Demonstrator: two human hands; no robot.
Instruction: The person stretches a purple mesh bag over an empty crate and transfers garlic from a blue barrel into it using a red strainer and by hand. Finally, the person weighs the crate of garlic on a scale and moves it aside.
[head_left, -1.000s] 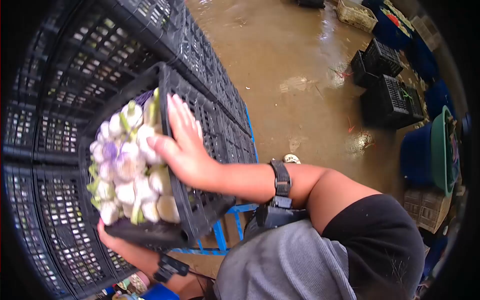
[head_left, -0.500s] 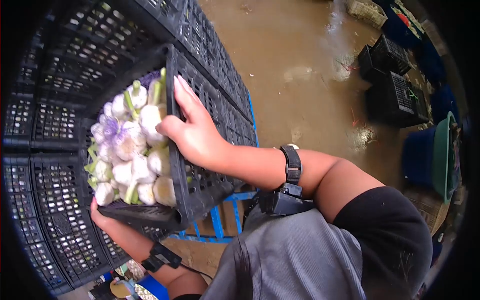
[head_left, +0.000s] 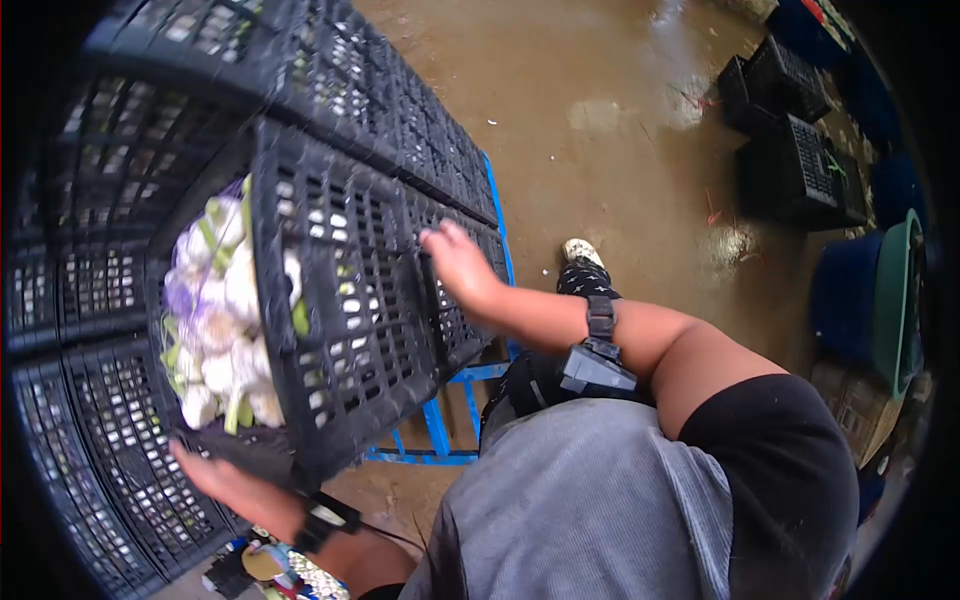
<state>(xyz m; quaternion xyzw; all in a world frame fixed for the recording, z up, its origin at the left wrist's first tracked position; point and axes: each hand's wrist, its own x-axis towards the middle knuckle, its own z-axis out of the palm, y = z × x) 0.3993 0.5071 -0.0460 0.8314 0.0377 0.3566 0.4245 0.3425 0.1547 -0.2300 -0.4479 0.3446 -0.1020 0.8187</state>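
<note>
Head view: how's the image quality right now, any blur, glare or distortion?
Head view: wide-lens distortion bows the stacked crates, with black corners; glare spots on the wet floor; the right hand and left hand look soft, probably motion blur; upper-left crates sit in shade.

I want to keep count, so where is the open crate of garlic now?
The open crate of garlic is left of centre in the head view, beside stacked crates, between the left hand and right hand.
</note>
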